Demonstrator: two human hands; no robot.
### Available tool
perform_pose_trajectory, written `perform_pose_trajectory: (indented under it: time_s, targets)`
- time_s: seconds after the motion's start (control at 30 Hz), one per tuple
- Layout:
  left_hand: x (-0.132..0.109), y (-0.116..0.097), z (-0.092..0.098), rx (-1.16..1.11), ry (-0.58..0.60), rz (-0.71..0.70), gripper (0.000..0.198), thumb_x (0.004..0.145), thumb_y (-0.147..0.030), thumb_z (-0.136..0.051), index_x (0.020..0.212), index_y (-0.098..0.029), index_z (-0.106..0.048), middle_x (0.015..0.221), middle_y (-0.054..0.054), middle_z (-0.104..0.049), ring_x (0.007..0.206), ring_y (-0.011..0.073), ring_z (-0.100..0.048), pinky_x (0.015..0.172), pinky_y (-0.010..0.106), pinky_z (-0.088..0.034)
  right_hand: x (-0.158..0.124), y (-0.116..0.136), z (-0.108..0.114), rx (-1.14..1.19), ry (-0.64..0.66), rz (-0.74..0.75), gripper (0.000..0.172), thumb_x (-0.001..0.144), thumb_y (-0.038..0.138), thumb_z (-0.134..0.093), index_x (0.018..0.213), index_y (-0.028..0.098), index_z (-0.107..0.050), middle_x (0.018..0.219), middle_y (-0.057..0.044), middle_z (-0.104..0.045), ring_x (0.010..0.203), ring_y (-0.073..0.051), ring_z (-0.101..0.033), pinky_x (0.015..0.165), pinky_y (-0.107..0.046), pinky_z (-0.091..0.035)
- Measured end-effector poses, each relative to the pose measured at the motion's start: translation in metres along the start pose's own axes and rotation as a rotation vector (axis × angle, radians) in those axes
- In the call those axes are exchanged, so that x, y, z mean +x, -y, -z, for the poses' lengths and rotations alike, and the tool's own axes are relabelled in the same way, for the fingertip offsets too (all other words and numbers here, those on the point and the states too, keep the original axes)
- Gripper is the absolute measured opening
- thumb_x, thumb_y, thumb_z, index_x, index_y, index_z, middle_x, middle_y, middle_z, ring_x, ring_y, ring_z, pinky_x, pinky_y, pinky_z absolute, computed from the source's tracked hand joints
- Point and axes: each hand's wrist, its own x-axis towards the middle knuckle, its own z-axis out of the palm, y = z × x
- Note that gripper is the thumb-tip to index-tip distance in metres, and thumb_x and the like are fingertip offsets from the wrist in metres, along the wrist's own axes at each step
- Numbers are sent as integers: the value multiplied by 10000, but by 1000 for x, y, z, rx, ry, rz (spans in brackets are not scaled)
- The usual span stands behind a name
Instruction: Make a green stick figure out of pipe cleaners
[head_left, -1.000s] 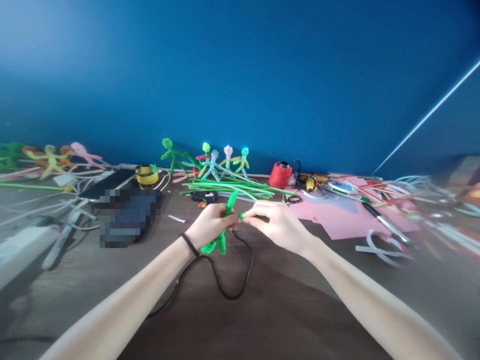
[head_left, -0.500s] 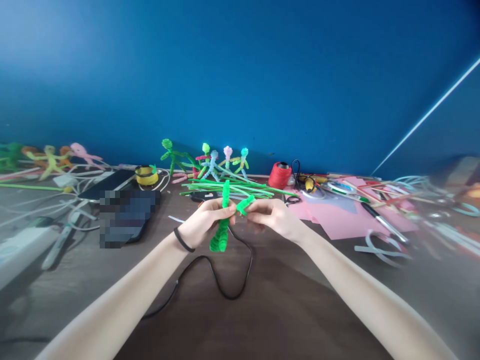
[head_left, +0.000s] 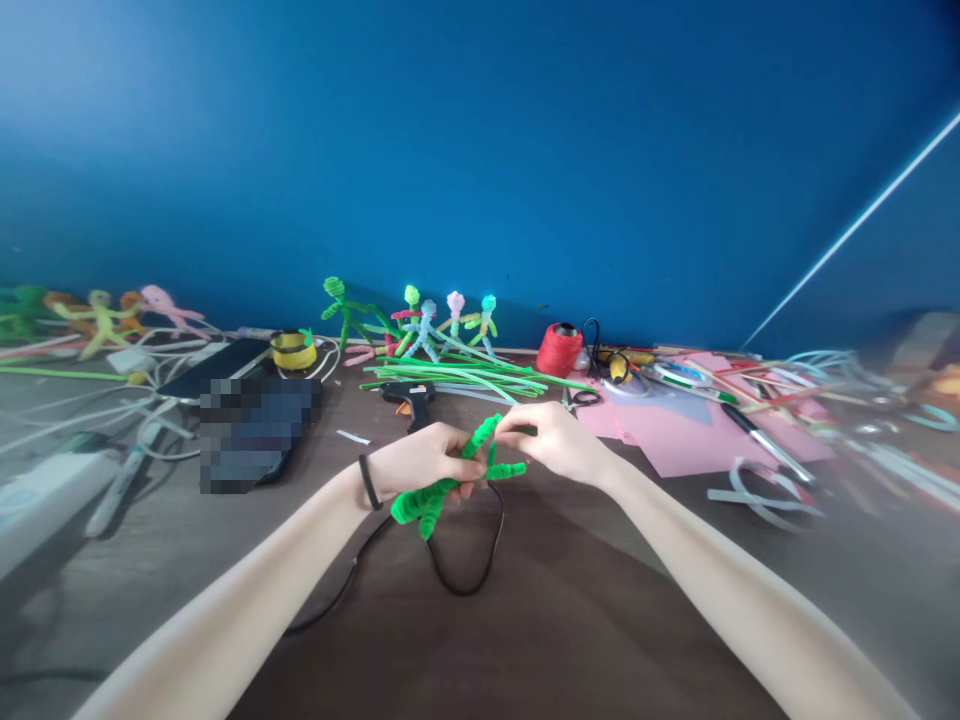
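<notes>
My left hand [head_left: 424, 462] grips a bright green pipe-cleaner figure [head_left: 421, 503], thumb and fingers closed around its middle. The figure is tilted, its thick wound part and a short limb hanging below the thumb. Two thinner wound limbs stick out on the far side of the fingers, one up and one to the right. My right hand [head_left: 556, 440] is closed in a pinch at the upper limb's tip. What exactly lies between those fingertips is partly hidden. Just beyond my left hand lies a black glue gun [head_left: 411, 396] on the table.
Green pipe cleaners [head_left: 480, 375] lie behind the hands, with several finished figures [head_left: 426, 325] along the wall. A red thread spool [head_left: 560, 348], pink paper [head_left: 686, 435] and a marker [head_left: 765, 440] are rightward; a phone [head_left: 262, 435] is leftward. A black cord [head_left: 465, 592] loops nearby.
The green figure has tipped over from nearly upright and moved slightly down. Both hands have shifted, the right one up to another limb's tip. The glue gun now shows more fully.
</notes>
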Motion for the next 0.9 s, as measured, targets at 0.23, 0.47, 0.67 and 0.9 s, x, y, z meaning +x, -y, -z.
perform_pose_trajectory:
  time_s: [0.23,0.47,0.67,0.9]
  targets:
    - [8,13,-7,41,-175,-7,162,679,-287,-534,627,-133,-530,512,-1,-560,440,94,-510,444,207,-397,-4,23,-4,-117,-106,142,146,785,207,-511,723,177,-639,718,-14,-610,646,-110,-536,620,-232,-398]
    - [12,13,-5,8,-453,-100,230,712,-288,-509,540,-135,-501,478,0,-519,459,87,-479,473,212,-388,-7,31,-10,-12,-84,95,149,789,249,-509,722,175,-620,723,-10,-599,586,-95,-526,583,-229,-411]
    - [11,8,-2,-259,-551,-105,219,710,-286,-530,570,-122,-491,514,-7,-506,447,60,-428,440,192,-337,-6,24,-14,178,-58,-18,131,789,230,-486,834,166,-590,668,0,-568,526,-84,-523,531,-226,-428]
    - [6,3,3,-306,-459,-126,205,712,-318,-556,645,-132,-498,560,-15,-522,480,61,-459,461,184,-350,2,4,-14,468,15,-184,145,729,257,-545,815,142,-529,644,-4,-567,467,-80,-508,427,-205,-381]
